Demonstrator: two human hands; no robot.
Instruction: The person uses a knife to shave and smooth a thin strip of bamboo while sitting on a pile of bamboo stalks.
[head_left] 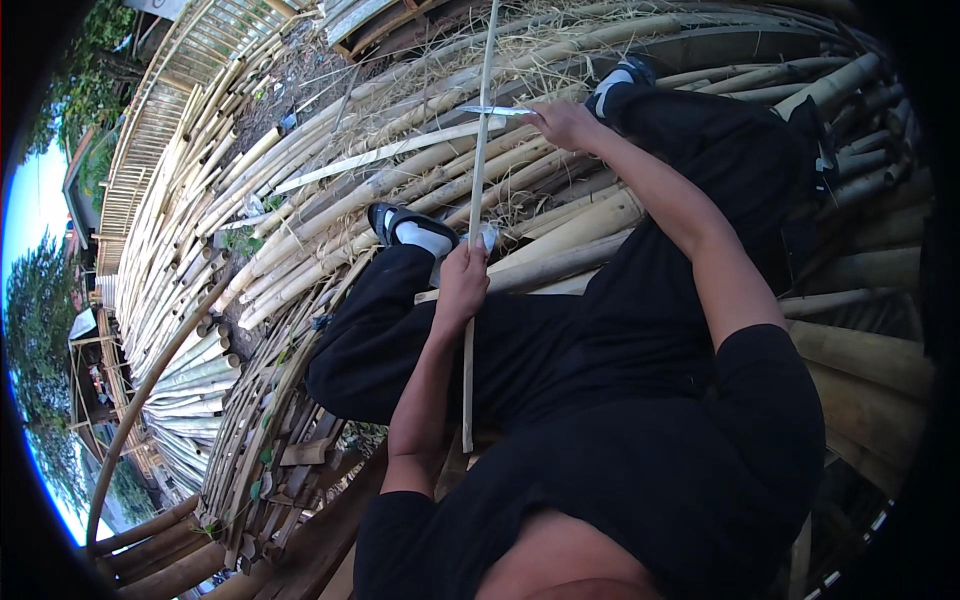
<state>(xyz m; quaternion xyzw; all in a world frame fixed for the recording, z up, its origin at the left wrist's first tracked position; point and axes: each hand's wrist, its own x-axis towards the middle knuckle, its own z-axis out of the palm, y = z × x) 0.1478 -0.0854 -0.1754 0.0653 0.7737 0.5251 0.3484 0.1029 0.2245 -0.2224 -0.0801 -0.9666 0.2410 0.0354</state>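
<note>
A long, narrow bamboo strip (480, 170) runs nearly upright through the view, from the top edge down to my lap. My left hand (463, 282) is closed around its lower part, above my bent left leg. Something small and whitish (489, 236) shows beside those fingers; I cannot make out what it is. Farther out, my right hand (565, 126) grips a knife, its handle mostly hidden by the fingers. The bright knife blade (503, 111) points left and lies across the strip, apparently touching it.
Bamboo poles (410, 185) lie beneath and around my feet, with pale shavings (440, 100) scattered over them. A split bamboo length (390, 155) lies left of the blade. More poles (190, 210) are piled at left, near a bamboo fence (165, 95). Dark bamboo pieces (275, 440) are stacked at lower left.
</note>
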